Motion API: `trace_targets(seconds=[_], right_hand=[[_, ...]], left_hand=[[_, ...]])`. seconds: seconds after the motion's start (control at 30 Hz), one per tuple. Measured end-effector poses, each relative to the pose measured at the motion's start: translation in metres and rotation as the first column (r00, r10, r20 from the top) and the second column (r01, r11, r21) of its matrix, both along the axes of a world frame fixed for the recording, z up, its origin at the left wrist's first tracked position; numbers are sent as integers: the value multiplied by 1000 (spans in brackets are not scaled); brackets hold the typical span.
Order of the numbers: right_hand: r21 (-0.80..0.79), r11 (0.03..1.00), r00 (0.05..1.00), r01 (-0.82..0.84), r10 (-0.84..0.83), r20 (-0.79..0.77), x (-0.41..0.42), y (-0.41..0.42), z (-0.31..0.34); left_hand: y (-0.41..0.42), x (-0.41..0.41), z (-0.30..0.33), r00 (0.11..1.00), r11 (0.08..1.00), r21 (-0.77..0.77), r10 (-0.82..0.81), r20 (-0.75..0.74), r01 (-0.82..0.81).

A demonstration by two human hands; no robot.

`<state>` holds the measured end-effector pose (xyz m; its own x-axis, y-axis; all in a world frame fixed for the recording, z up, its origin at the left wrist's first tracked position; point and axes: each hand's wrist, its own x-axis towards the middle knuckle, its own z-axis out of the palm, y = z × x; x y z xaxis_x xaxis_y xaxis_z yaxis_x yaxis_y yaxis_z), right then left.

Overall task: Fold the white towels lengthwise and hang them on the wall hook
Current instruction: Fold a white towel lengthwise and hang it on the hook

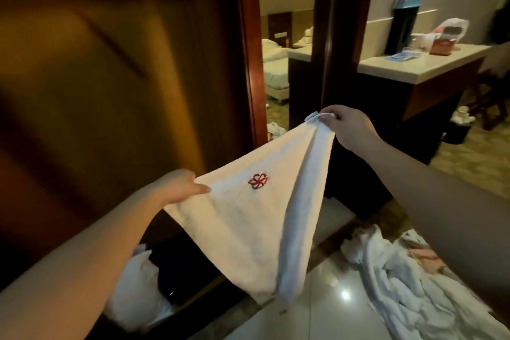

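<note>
Head view, one frame.

Item: white towel (248,229), with a red embroidered emblem (258,181) near its upper edge. It is held up in the air, stretched between two raised hands, upper edge slanting up toward the right. A fold runs down from the right-hand corner, and the lower part hangs to a narrow end above the floor.

Item: left hand (180,188). It grips the towel's lower-left corner, thumb lying on the front face, the other fingers hidden behind the cloth.

Item: right hand (347,125). It pinches the gathered upper-right corner between thumb and fingertips.

Item: wooden door (96,77), dark brown, filling the left side, blurred.

Item: heap of white linen (400,279) on the glossy tiled floor (325,312), lower right, below the right forearm.

Item: white bag (138,287), bottom left, beneath the left forearm.

Item: counter (430,63), pale top, dark base, right of centre, carrying small packets and a plastic bag.

Item: bed (273,66) with white sheets, seen through the doorway beyond.
</note>
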<state>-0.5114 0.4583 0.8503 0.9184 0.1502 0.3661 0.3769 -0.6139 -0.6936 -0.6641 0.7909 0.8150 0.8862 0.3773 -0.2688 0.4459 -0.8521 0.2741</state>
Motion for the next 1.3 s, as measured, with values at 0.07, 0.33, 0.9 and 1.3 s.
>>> trace_targets(seconds=[0.07, 0.33, 0.9, 1.3], right_hand=[[3, 1000, 1000, -15, 15, -8, -12, 20, -1], [14, 1000, 1000, -14, 14, 3, -68, 95, 11], [-36, 998, 979, 48, -54, -197, -240, 258, -5], [681, 635, 615, -363, 713, -337, -397, 326, 16]], left_hand=[[21, -27, 13, 1000, 998, 63, 10, -3, -10], [106, -123, 35, 971, 974, 63, 210, 118, -219], [249, -287, 39, 640, 255, -965, 731, 236, 63], [220, -346, 36, 590, 387, -909, 702, 399, 154]])
